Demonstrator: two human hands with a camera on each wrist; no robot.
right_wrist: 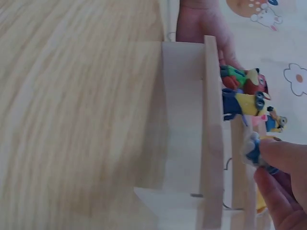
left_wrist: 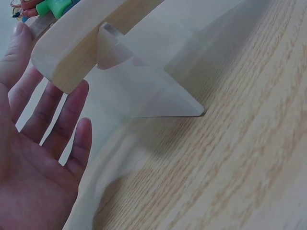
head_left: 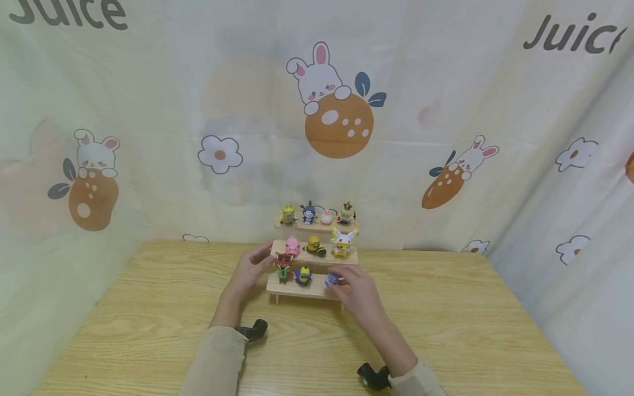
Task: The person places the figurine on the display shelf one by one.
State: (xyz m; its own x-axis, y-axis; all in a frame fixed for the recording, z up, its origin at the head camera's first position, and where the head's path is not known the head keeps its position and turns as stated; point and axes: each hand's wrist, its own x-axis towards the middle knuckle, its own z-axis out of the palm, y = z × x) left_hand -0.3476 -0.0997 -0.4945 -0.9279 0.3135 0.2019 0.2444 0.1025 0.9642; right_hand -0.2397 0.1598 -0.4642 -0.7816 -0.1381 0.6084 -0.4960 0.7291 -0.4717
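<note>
A three-tier wooden display shelf (head_left: 297, 289) stands on the table with small toy figurines on it. My right hand (head_left: 359, 294) pinches a small blue-and-white figurine (right_wrist: 253, 149) between thumb and fingers, close over the right part of the bottom tier. At the shelf's left end is my left hand (head_left: 250, 269), its fingers loosely extended beside the board end (left_wrist: 72, 57). On the bottom tier stand a fox figurine in green (head_left: 284, 269) and a yellow figurine in blue (head_left: 303, 275), both left of the pinched one.
The middle tier carries a pink figurine (head_left: 292, 246), a yellow-and-black one (head_left: 314, 246) and a white-eared one (head_left: 342, 243). Several more, including a white one (head_left: 326, 217), line the top tier. A printed curtain (head_left: 247, 99) hangs behind the wooden table (head_left: 446, 319).
</note>
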